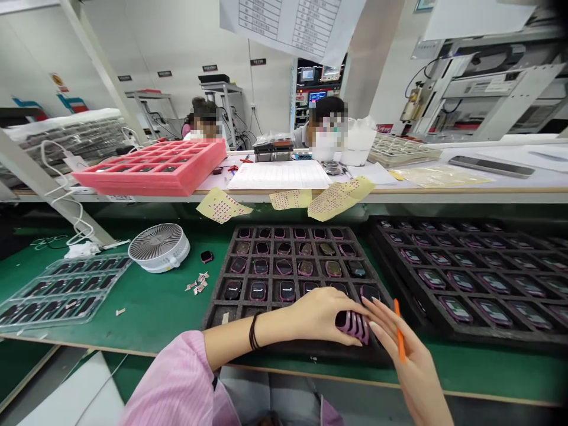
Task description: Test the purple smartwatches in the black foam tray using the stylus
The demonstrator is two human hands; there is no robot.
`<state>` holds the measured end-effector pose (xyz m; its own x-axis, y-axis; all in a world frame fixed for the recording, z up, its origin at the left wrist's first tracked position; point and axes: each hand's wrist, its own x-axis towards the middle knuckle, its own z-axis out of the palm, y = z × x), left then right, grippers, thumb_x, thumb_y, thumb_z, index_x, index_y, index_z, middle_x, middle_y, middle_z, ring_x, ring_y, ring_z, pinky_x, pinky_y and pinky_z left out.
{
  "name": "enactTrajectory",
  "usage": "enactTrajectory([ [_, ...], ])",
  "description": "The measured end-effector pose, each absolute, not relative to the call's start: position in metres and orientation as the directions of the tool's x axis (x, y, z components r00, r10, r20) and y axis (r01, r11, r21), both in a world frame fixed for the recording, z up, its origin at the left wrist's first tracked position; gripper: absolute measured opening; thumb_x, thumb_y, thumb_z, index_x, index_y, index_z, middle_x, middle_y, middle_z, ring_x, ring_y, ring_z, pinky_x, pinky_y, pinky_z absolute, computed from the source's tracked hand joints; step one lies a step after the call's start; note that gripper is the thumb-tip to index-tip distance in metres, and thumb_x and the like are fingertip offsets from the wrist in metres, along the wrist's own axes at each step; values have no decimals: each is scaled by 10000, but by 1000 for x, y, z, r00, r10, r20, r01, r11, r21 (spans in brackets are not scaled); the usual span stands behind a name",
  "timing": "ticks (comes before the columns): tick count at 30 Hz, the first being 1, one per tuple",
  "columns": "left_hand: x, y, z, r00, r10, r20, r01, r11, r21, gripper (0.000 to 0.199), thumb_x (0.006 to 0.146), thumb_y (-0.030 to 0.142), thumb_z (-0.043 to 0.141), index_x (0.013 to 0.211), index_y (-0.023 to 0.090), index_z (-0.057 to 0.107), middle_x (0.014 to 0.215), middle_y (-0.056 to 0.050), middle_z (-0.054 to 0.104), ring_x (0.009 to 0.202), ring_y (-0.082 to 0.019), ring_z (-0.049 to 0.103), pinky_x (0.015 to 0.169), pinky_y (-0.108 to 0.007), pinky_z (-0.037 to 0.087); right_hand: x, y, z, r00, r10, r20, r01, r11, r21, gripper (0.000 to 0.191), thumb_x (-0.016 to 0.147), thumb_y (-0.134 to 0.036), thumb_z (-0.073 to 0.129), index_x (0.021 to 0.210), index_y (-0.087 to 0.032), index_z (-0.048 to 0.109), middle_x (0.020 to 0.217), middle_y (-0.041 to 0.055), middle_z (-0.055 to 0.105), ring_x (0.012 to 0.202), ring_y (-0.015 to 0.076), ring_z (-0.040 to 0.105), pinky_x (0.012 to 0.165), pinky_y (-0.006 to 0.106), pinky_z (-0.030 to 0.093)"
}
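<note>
A green table [168,307] is spread across the lower view, with a white shelf [417,196] set above its far side. On the right part of the table a dark foam tray [510,336] is placed, its cells filled with watches in rows. Just left of it, in front of the person, a grey foam tray [271,290] is laid; watches are seated in its far rows, and its near row is partly covered by the left arm. On the shelf, at left, a pink foam block [137,186] is rested. Below it, at the table's left, a clear plastic tray [95,313] is laid, and a white fan [158,244] is stood beside it.

By the left hand [317,316], closed around them, a small stack of watches [355,327] with purple cases is gripped over the near right part of the grey foam tray. The right hand [410,343] is held close by, its fingers outstretched and kept narrow, with an orange stick [399,331] pinched between them; whether the stack is touched by its fingertips cannot be told. Near the fan, a lone watch [206,257] and some small pale pieces [199,283] are scattered.
</note>
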<state>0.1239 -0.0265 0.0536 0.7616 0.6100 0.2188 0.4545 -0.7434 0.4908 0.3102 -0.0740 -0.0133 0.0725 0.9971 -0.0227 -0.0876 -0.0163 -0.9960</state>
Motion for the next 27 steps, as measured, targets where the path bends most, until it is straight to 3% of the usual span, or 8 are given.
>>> enactTrajectory([
  [3, 119, -34, 54, 753, 559, 347, 363, -793, 489, 454, 807, 367, 679, 1193, 140, 601, 1148, -101, 674, 1062, -201, 611, 945, -271, 450, 306, -70, -12, -101, 982, -158, -234, -177, -956, 485, 729, -471, 742, 1154, -254, 655, 1250, 98, 626, 1181, 316, 554, 901, 397, 532],
  [7, 116, -40, 51, 737, 537, 410, 352, -824, 445, 423, 860, 385, 606, 1203, 138, 596, 1140, -110, 676, 1073, -207, 606, 945, -295, 451, 296, -70, -14, -212, 938, -274, -383, -338, -860, 420, 655, -414, 818, 1006, -215, 704, 1002, 103, 714, 921, 296, 667, 747, 402, 577],
  [9, 114, -41, 51, 741, 526, 418, 353, -834, 424, 427, 882, 404, 572, 1223, 147, 581, 1137, -105, 678, 1079, -204, 603, 939, -300, 450, 295, -70, -18, -243, 923, -299, -406, -377, -833, 435, 643, -385, 830, 1022, -222, 696, 925, 90, 718, 858, 285, 674, 731, 422, 573],
  [12, 111, -42, 53, 773, 486, 407, 326, -856, 402, 432, 896, 385, 557, 1263, 160, 544, 1158, -93, 672, 1096, -199, 596, 950, -303, 442, 299, -67, -25, -320, 898, -303, -407, -419, -812, 492, 620, -404, 835, 1062, -252, 681, 965, 92, 711, 926, 311, 660, 795, 469, 543],
  [15, 108, -42, 55, 803, 433, 409, 269, -877, 399, 436, 900, 357, 552, 1281, 148, 516, 1198, -90, 656, 1116, -193, 586, 959, -296, 437, 301, -67, -25, -336, 896, -291, -390, -414, -823, 509, 590, -416, 842, 1047, -261, 682, 1056, 100, 692, 1060, 337, 610, 875, 487, 501],
  [18, 107, -41, 53, 790, 432, 435, 254, -877, 408, 418, 906, 346, 536, 1266, 133, 523, 1200, -92, 653, 1105, -190, 587, 963, -284, 437, 295, -68, -17, -229, 939, -255, -381, -328, -864, 463, 558, -361, 863, 970, -245, 688, 1083, 82, 680, 1136, 325, 563, 926, 453, 479],
  [27, 98, -43, 53, 786, 511, 347, 335, -825, 456, 486, 894, 358, 558, 1338, 185, 460, 1241, -103, 609, 1158, -193, 543, 993, -296, 443, 272, -71, 6, -171, 957, -233, -328, -278, -903, 360, 539, -291, 862, 842, -204, 688, 853, 34, 695, 904, 269, 640, 794, 378, 524],
])
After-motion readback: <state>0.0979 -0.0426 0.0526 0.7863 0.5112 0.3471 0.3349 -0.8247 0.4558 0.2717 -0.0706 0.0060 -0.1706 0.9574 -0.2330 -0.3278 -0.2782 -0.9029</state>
